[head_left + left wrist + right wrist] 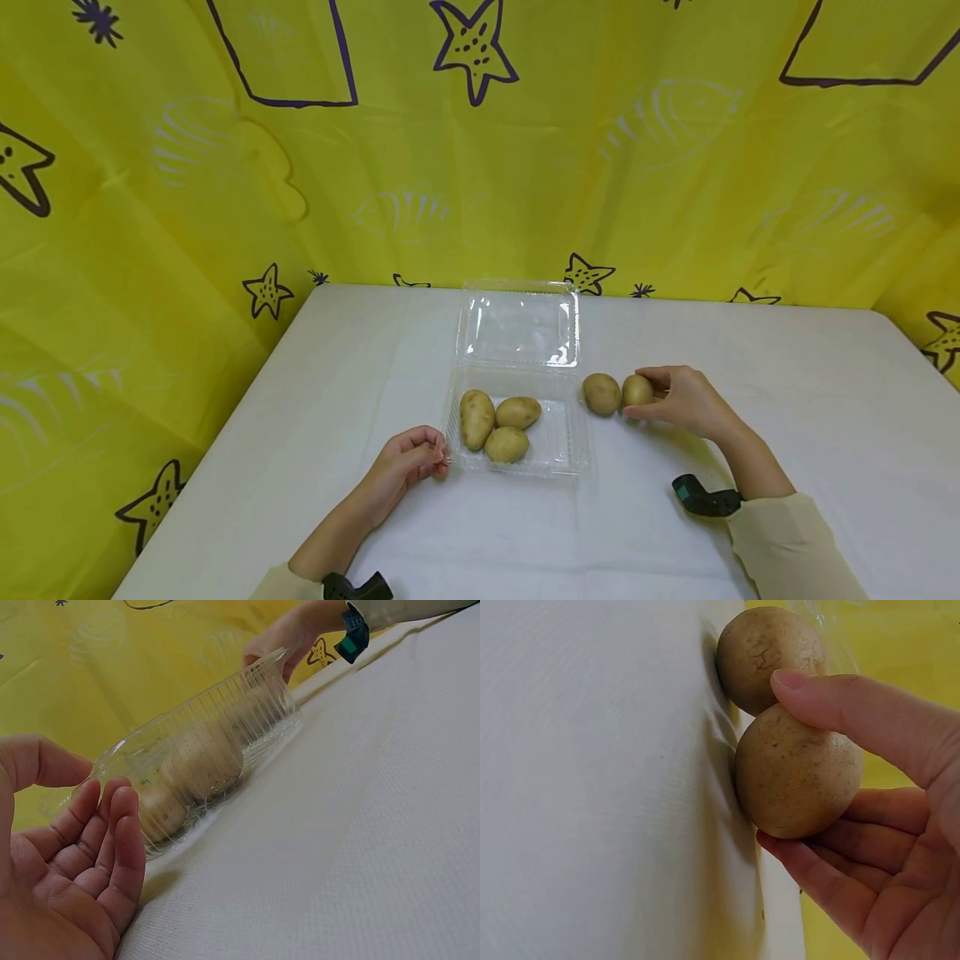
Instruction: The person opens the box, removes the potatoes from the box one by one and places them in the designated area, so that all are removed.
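Observation:
A clear plastic clamshell box (558, 433) lies with its lid (517, 329) folded back, away from the person. Inside its left part are three potatoes: a long one (477, 419), an oval one (518, 412) and a rounder one (507, 445). With thumb and index finger, my left hand (408, 460) pinches the rim at the box's near left corner. To the right of the box, my right hand (688, 402) grips a small potato (799, 776) between thumb and fingers. Close against it, on its left, sits another potato (602, 393). The right wrist view shows these two touching.
A white cloth (300, 467) covers the table. Behind it and at the sides hangs a yellow curtain (525, 183) printed with stars and fish. Each wrist carries a dark camera strap, the right one (705, 497) hanging just above the cloth.

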Motion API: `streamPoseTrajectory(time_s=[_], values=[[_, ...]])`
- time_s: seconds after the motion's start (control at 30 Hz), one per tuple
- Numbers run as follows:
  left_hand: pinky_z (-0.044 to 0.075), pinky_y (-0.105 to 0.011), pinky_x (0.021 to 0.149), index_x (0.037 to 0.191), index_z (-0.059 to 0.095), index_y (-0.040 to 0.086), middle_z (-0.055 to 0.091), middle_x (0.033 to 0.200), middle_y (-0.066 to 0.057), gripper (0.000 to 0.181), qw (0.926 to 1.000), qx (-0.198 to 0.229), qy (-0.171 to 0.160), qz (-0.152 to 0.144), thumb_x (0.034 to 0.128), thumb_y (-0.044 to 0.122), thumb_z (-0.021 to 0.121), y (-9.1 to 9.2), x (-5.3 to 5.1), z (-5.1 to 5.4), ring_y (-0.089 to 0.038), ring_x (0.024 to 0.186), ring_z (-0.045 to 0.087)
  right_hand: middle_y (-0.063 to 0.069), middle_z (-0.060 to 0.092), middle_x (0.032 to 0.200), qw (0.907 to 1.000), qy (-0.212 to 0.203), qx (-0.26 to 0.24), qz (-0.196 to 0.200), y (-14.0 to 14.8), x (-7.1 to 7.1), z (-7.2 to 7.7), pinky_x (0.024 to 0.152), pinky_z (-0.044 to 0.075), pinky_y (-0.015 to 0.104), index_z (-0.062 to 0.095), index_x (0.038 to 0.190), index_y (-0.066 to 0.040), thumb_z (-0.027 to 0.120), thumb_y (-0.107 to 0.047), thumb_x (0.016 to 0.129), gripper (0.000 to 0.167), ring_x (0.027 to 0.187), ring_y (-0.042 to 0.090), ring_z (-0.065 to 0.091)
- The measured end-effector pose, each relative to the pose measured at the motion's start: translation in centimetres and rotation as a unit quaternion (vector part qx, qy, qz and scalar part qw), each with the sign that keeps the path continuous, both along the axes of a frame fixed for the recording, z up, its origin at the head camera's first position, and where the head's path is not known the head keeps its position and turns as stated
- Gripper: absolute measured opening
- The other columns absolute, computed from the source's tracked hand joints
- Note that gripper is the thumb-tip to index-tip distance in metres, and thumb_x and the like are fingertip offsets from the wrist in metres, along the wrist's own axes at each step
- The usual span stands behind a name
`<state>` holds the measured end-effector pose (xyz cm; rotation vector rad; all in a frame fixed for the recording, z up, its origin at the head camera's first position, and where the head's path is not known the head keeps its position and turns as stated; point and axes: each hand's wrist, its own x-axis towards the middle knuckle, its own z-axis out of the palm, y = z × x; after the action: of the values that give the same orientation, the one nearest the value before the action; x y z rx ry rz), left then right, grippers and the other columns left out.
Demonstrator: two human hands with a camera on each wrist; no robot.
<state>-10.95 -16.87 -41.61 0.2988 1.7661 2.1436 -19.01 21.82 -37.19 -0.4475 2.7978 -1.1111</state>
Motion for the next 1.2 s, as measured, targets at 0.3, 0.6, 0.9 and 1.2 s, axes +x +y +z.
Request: streamPoseTrajectory(time_s=[0.3,0.6,0.9,1.2], values=[[0.047,-0.025,0.073,0.085,0.050,0.006,0.054,0.084,-0.004,0.008,1.0000,0.005,0.002,0.000,0.0881,0.003,0.044,-0.02,0.02,-0.04,-0.012,0.079,0.055,0.022,0.060,0.108,0.9999,-0.010,0.000,0.003,-0.01,-0.04,-0.07,0.073,0.048,0.030,0.054,0.117,0.012,0.079,-0.028,0.071,0.067,0.092,0.028,0.058],[0.047,-0.025,0.072,0.085,0.051,0.006,0.054,0.083,-0.004,0.007,0.9999,0.009,0.005,-0.003,0.0879,0.003,0.044,-0.03,-0.04,-0.19,-0.012,0.078,0.055,0.024,0.058,0.111,0.9999,-0.004,0.011,0.009,0.00,-0.12,-0.09,0.079,0.047,0.040,0.052,0.119,0.013,0.079,-0.031,0.071,0.070,0.097,0.032,0.056],[0.047,-0.025,0.072,0.085,0.051,0.006,0.055,0.083,-0.004,0.008,0.9999,0.011,0.004,-0.003,0.0884,0.004,0.044,0.01,-0.03,-0.04,-0.012,0.078,0.055,0.024,0.058,0.112,0.9998,0.003,0.019,0.007,-0.25,0.08,0.20,0.080,0.046,0.042,0.052,0.119,0.013,0.078,-0.032,0.071,0.071,0.097,0.031,0.055],[0.047,-0.025,0.072,0.085,0.051,0.007,0.055,0.083,-0.003,0.008,0.9999,0.009,0.005,-0.006,0.0877,0.003,0.043,0.05,0.06,0.04,-0.011,0.078,0.055,0.025,0.058,0.113,0.9997,0.002,0.023,0.002,-0.37,0.23,0.19,0.080,0.045,0.042,0.051,0.119,0.013,0.078,-0.033,0.071,0.072,0.097,0.031,0.055]])
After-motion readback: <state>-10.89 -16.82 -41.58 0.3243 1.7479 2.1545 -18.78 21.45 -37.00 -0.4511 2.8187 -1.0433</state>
